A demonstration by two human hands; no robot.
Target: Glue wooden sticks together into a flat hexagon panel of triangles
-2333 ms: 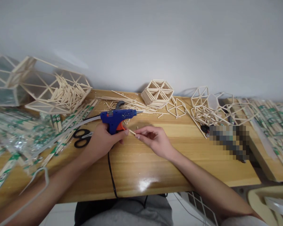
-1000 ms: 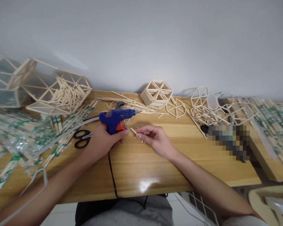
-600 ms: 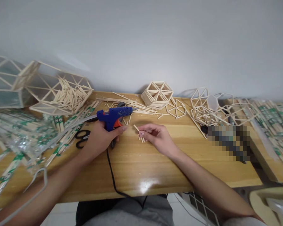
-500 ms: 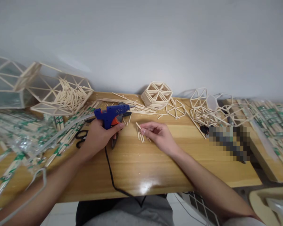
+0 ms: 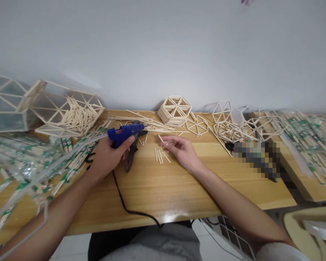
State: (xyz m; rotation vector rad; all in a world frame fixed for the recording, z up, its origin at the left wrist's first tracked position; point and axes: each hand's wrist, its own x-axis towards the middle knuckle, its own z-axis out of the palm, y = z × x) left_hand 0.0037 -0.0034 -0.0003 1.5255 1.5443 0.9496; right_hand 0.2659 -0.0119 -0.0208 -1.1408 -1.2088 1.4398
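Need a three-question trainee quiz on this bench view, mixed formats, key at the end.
1. What tool is in the left hand?
2. True or false: the right hand pinches a short stick.
3. Fill in: the stacked wooden frames near the wall have a ____ outline.

Key:
1. A blue glue gun.
2. True.
3. Hexagonal.

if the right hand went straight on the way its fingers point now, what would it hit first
If the right hand went in low, probably the small loose sticks; higher up, more likely the blue glue gun in the left hand. Depth is unclear.
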